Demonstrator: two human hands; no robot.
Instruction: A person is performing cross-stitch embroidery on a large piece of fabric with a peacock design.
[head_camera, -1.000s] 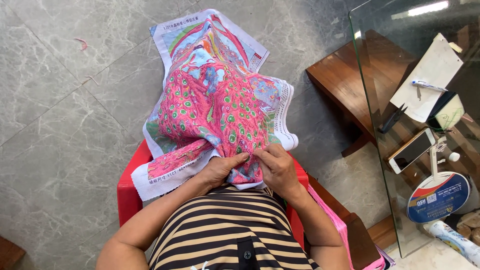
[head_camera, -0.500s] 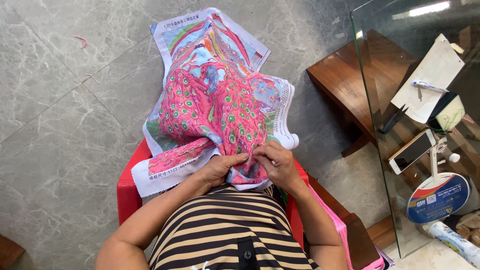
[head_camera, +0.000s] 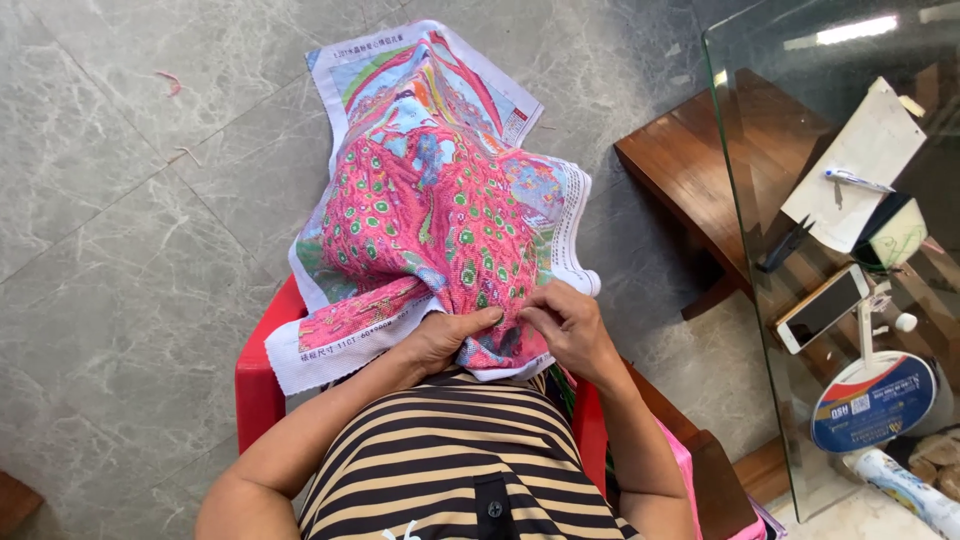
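A large cross-stitch canvas, white-edged and worked mostly in pink with green spots, is draped over the lap and a red plastic chair. The left hand grips its near fold, fingers clamped on cloth; the right hand pinches it beside. At three o'clock, a glass-topped bench carries a white smartphone.

The right hand has edged slightly leftward on the embroidery cloth.

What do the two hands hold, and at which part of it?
Both the left hand and the right hand grip the embroidered cloth at its near edge, over the lap. Whether the right fingers pinch a needle cannot be told.
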